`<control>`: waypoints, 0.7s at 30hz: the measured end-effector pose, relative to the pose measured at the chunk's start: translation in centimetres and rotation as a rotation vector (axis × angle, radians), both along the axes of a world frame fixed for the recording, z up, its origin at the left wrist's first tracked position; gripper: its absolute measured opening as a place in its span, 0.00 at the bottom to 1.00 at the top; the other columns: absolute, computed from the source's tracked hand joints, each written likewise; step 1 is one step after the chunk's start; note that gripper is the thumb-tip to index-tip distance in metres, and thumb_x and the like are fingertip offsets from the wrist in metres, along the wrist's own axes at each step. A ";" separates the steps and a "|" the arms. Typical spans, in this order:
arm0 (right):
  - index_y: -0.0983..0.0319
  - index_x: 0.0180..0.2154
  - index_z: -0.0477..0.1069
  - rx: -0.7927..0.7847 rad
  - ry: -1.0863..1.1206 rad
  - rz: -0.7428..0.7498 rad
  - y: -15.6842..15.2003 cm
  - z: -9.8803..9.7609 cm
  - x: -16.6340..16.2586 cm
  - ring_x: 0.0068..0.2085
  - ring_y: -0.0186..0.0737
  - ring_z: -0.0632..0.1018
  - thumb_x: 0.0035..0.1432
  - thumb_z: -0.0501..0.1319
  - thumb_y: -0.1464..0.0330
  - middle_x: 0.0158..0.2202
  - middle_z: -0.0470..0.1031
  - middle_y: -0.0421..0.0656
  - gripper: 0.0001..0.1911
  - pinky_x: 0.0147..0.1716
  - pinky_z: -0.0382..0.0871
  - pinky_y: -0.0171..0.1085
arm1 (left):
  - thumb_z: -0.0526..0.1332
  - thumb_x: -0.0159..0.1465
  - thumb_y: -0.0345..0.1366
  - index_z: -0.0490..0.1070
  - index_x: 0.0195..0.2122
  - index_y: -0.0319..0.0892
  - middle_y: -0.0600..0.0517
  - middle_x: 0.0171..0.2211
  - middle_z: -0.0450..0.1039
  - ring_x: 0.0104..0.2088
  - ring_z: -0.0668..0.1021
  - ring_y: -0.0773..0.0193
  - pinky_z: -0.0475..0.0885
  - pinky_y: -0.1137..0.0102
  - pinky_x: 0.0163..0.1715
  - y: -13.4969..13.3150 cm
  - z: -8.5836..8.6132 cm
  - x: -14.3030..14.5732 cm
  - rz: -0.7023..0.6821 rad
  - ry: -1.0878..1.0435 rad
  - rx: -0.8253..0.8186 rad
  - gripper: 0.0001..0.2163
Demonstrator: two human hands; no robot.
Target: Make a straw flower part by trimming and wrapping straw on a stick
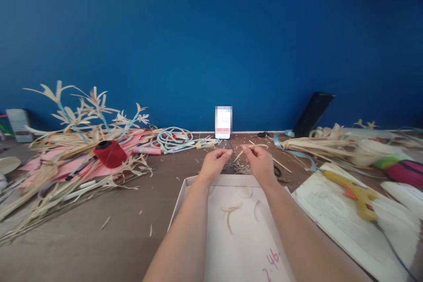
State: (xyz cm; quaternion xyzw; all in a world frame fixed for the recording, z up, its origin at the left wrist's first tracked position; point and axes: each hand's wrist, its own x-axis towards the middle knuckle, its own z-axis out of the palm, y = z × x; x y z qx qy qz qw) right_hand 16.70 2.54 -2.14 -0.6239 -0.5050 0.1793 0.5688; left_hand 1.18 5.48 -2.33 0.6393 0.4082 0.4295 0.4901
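Observation:
Over the far edge of a shallow white box lid (231, 229), both my hands are raised a short way apart. My right hand (261, 165) is closed in a pinch on a thin pale straw strip (239, 155), whose end points down and left. My left hand (214, 166) has its thumb and fingertips pressed together; whatever they hold is too small to make out. Inside the lid lie a few curled straw scraps (228, 220). Just beyond my hands is a scatter of straw cuttings (243, 168), with dark scissor handles (277, 171) partly hidden by my right hand.
A lit phone (223, 123) leans on the blue wall. At left are straw flowers (72, 116), a red object (110, 154), pink paper (49, 161) and coiled pale-blue cord (173, 139). A yellow glue gun (357, 194) lies on papers (327, 194) at right, near straw bundles (310, 144).

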 end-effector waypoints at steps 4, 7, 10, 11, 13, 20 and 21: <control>0.61 0.29 0.74 0.027 -0.050 0.039 -0.1 0.0 -0.5 0.21 0.35 0.69 0.50 0.58 0.54 0.21 0.72 0.40 0.18 0.23 0.61 0.34 | 0.61 0.51 0.48 0.73 0.30 0.38 0.54 0.25 0.70 0.26 0.68 0.70 0.62 0.75 0.27 0.0 -0.1 0.0 -0.082 0.000 -0.016 0.16; 0.62 0.29 0.74 0.035 -0.081 0.030 -0.1 0.0 -0.5 0.21 0.35 0.70 0.51 0.58 0.54 0.22 0.74 0.42 0.17 0.23 0.62 0.34 | 0.63 0.49 0.46 0.72 0.28 0.38 0.55 0.22 0.68 0.23 0.65 0.72 0.59 0.76 0.24 0.1 -0.3 0.0 -0.133 0.062 -0.041 0.15; 0.63 0.29 0.74 0.020 -0.089 0.017 -0.2 0.2 -0.5 0.20 0.35 0.69 0.51 0.58 0.55 0.20 0.72 0.41 0.18 0.22 0.61 0.33 | 0.63 0.48 0.44 0.72 0.28 0.38 0.56 0.19 0.65 0.20 0.62 0.74 0.56 0.76 0.21 0.2 -0.5 0.1 -0.158 0.104 -0.064 0.13; 0.63 0.30 0.74 0.014 -0.080 0.014 -0.3 0.2 -0.5 0.20 0.34 0.68 0.51 0.58 0.54 0.20 0.72 0.41 0.18 0.22 0.61 0.33 | 0.63 0.48 0.44 0.72 0.28 0.38 0.56 0.19 0.64 0.20 0.62 0.74 0.56 0.76 0.21 0.2 -0.6 0.1 -0.160 0.108 -0.072 0.13; 0.63 0.29 0.74 0.008 -0.050 0.012 -0.3 0.3 -0.5 0.19 0.33 0.67 0.50 0.58 0.53 0.20 0.71 0.41 0.19 0.20 0.60 0.33 | 0.63 0.48 0.43 0.72 0.29 0.38 0.56 0.19 0.65 0.20 0.62 0.74 0.56 0.76 0.21 0.2 -0.6 0.1 -0.167 0.109 -0.086 0.13; 0.63 0.36 0.74 -0.036 0.225 0.124 0.2 0.1 -0.4 0.19 0.29 0.66 0.48 0.58 0.50 0.28 0.75 0.44 0.24 0.16 0.57 0.30 | 0.62 0.49 0.43 0.72 0.28 0.37 0.54 0.23 0.70 0.23 0.66 0.72 0.59 0.75 0.25 0.3 -0.3 0.0 -0.124 0.090 -0.108 0.13; 0.63 0.36 0.74 -0.049 0.271 0.133 0.3 0.0 -0.5 0.19 0.29 0.66 0.48 0.58 0.50 0.29 0.75 0.44 0.24 0.16 0.57 0.30 | 0.62 0.49 0.43 0.72 0.28 0.37 0.53 0.24 0.71 0.23 0.66 0.72 0.60 0.75 0.25 0.3 -0.2 0.0 -0.118 0.085 -0.115 0.13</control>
